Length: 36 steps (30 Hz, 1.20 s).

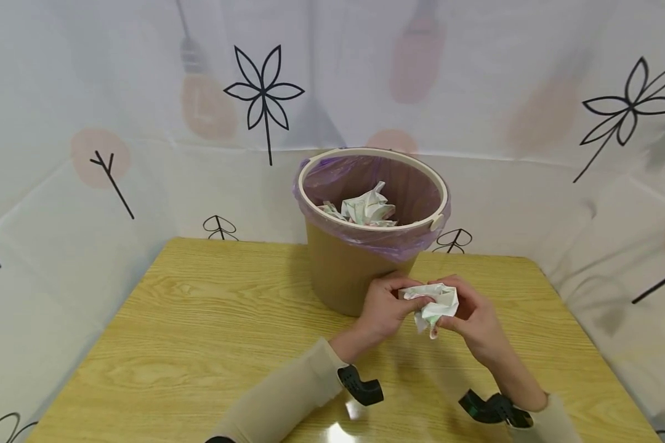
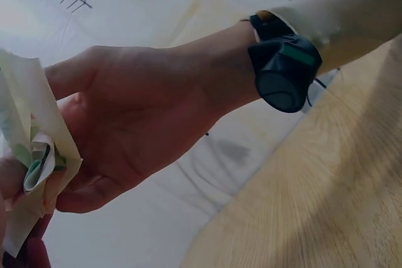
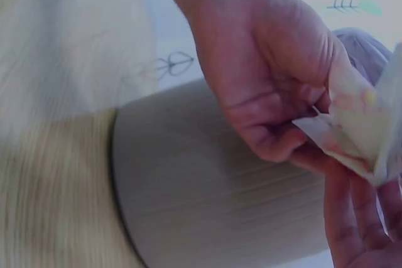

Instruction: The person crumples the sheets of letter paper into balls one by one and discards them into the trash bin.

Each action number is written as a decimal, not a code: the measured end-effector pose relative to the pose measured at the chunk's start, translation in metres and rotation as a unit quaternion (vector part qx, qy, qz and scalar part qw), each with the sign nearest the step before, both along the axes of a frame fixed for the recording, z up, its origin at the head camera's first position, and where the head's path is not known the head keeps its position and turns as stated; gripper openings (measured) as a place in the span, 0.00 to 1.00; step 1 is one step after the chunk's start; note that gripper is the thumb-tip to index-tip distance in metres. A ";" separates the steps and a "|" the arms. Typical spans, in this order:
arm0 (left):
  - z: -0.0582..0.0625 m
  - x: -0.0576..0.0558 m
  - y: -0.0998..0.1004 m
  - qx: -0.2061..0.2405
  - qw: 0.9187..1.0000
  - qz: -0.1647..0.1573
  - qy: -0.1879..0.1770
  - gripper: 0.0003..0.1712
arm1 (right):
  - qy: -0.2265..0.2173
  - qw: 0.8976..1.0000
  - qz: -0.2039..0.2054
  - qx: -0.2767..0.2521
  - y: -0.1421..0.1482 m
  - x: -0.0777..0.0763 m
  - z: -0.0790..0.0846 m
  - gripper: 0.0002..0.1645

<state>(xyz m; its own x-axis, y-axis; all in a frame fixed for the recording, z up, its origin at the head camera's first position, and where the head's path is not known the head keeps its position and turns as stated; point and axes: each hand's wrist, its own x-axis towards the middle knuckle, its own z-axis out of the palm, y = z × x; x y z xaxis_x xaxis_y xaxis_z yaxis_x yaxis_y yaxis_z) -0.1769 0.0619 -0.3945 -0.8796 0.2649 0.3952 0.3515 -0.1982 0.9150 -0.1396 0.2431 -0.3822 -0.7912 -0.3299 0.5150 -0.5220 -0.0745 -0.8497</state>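
Both hands hold a crumpled piece of white paper (image 1: pixel 443 300) with green and reddish print, low over the table just in front of the bin. My left hand (image 1: pixel 381 309) pinches its left side, thumb on top. On the right side, my right hand (image 1: pixel 478 320) grips it between thumb and curled fingers. Seen from the left wrist, folds of the paper (image 2: pixel 53 136) stand up before the right palm. In the right wrist view the paper (image 3: pixel 361 117) has creased, pointed edges and hides some fingertips.
A brown bin (image 1: pixel 338 271) lined with a purple plastic bag (image 1: pixel 404 246) stands at the back of the wooden table (image 1: pixel 210 326). Crumpled papers (image 1: pixel 368 206) lie inside it. A patterned white cloth (image 1: pixel 161 92) hangs behind and at the sides.
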 end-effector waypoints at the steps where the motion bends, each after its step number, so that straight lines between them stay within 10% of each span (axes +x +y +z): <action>1: 0.000 0.001 0.001 -0.006 1.000 0.012 0.004 0.10 | -0.002 1.000 -0.008 -0.004 -0.001 0.000 -0.001 0.22; 9: -0.003 0.004 0.001 -0.044 0.998 0.026 0.023 0.10 | -0.012 0.999 -0.038 -0.022 -0.002 -0.001 -0.003 0.11; 21: 0.003 0.001 -0.015 -0.052 0.994 -0.098 0.012 0.20 | 0.005 0.994 0.024 -0.111 0.004 -0.003 -0.004 0.14; 27: 0.004 0.007 -0.017 -0.069 0.994 -0.078 0.016 0.26 | 0.049 0.992 -0.119 -0.008 0.004 0.002 -0.004 0.13; 36: -0.002 0.020 -0.003 -0.033 0.999 0.005 -0.010 0.30 | 0.229 0.928 -0.292 0.038 -0.031 0.005 -0.001 0.15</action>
<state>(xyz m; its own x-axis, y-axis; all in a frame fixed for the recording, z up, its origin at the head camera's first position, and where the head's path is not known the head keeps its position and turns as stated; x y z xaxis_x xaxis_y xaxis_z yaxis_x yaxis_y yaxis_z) -0.1573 0.0590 -0.3960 -0.8899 0.2813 0.3592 0.3346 -0.1330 0.9329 -0.1346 0.2123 -0.3829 -0.5497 0.0376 0.8345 -0.7622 0.3861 -0.5196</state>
